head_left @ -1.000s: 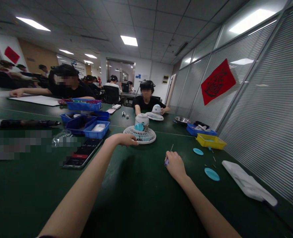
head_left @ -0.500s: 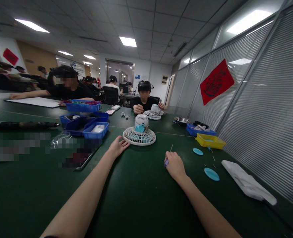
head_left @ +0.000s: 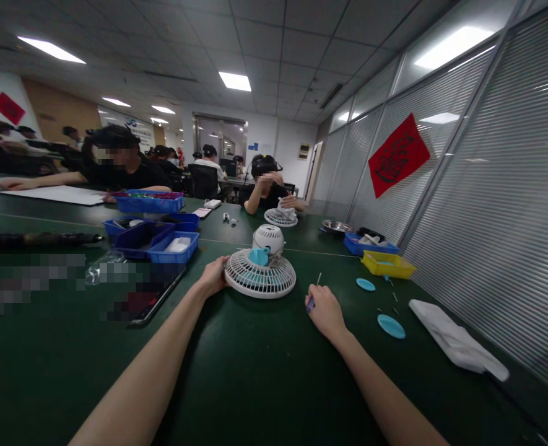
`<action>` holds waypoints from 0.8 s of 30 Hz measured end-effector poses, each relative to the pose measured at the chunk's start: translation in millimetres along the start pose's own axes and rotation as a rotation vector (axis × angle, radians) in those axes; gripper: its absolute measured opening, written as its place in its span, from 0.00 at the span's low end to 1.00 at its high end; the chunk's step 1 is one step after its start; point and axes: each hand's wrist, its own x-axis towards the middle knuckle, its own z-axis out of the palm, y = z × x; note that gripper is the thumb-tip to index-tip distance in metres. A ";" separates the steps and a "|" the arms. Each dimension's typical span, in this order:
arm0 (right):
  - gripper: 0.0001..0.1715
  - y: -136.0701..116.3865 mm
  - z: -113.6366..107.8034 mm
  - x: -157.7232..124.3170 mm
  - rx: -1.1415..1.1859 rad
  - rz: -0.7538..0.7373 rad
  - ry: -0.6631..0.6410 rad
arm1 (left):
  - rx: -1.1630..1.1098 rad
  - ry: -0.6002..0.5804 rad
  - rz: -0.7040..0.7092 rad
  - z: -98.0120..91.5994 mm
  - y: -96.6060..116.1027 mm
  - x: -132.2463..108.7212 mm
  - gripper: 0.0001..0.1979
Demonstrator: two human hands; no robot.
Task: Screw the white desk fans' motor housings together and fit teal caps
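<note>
A white fan head [head_left: 260,282] lies grille-down on the green table, its round motor housing [head_left: 269,240] on top and light-blue parts showing at and through the grille. My left hand [head_left: 215,275] grips the grille's left rim; its fingertips are partly hidden behind the edge. To the right of the fan, my right hand [head_left: 324,310] is closed around a screwdriver [head_left: 310,303] with a purplish handle, its thin shaft pointing up and away. The hand rests near the tabletop, apart from the fan. Two light-blue discs [head_left: 391,326] and several screws [head_left: 395,297] lie farther right.
Blue bins [head_left: 174,246] and a phone [head_left: 157,297] are on the left, with an electric screwdriver [head_left: 39,240] beyond. A yellow tray [head_left: 388,265], a metal bowl [head_left: 337,227] and a white flat piece [head_left: 454,341] line the right. Across the table, a co-worker [head_left: 267,189] sits behind another fan [head_left: 280,217].
The fan has come nearer to me, with my left hand now closed on its rim. My right hand stays almost in place with the screwdriver. The co-worker opposite has raised one hand toward the head.
</note>
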 end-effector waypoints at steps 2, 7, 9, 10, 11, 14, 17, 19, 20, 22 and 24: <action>0.09 7.3 6.2 3.2 0.098 0.066 0.062 | 0.085 -0.058 -0.003 0.0 0.4 -2.6 0.18; 0.19 21.5 15.1 7.8 0.436 0.138 0.238 | 0.263 -0.258 -0.068 -4.2 3.9 -10.6 0.19; 0.22 22.9 14.9 8.0 0.506 0.165 0.292 | 0.341 -0.363 -0.096 -6.7 6.9 -13.5 0.20; 0.23 22.7 14.4 7.9 0.522 0.173 0.306 | 0.388 -0.422 -0.103 -7.9 8.6 -14.7 0.22; 0.23 22.1 13.9 7.8 0.528 0.171 0.308 | 0.441 -0.477 -0.109 -9.2 10.3 -15.8 0.23; 0.22 19.9 13.1 7.7 0.522 0.113 0.292 | 0.582 -0.557 -0.137 -13.2 16.5 -17.3 0.29; 0.21 19.3 12.5 7.6 0.516 0.086 0.287 | 0.736 -0.495 -0.103 -17.0 24.3 -15.7 0.27; 0.22 19.4 11.3 7.7 0.532 0.082 0.272 | 0.905 -0.416 0.013 -17.4 30.1 -12.7 0.22; 0.22 19.2 10.5 8.0 0.551 0.069 0.252 | 0.986 -0.373 0.081 -16.3 33.0 -10.9 0.20; 0.22 17.4 8.8 9.2 0.635 0.036 0.199 | 1.101 -0.284 0.219 -11.1 37.9 -8.0 0.19; 0.21 13.9 7.4 11.3 0.746 0.019 0.162 | 1.140 -0.227 0.335 -1.5 40.6 -7.4 0.18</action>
